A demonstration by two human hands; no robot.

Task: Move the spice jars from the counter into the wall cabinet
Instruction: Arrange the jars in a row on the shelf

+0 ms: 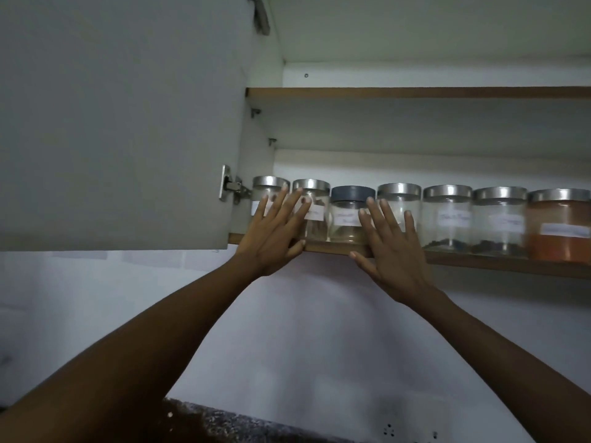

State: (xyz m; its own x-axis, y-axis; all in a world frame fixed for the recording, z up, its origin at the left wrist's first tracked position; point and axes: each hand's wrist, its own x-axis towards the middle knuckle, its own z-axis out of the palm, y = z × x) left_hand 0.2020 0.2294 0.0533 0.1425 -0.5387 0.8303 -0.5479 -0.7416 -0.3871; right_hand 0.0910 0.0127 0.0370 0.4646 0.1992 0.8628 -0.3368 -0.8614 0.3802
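Note:
Several glass spice jars stand in a row on the lower shelf (479, 262) of the open wall cabinet. Most have silver lids; one jar (348, 215) has a dark grey lid, and the rightmost jar (558, 231) holds orange powder. My left hand (275, 228) lies flat, fingers straight, against the two leftmost jars (315, 199). My right hand (388, 244) is spread with straight fingers against the jar (398, 195) right of the grey-lidded one. Neither hand grips anything.
The grey cabinet door (121, 123) hangs open on the left, hinge (230, 187) beside the first jar. An upper shelf (415, 92) runs above. A speckled dark counter (243, 425) and a wall socket (390, 430) lie below.

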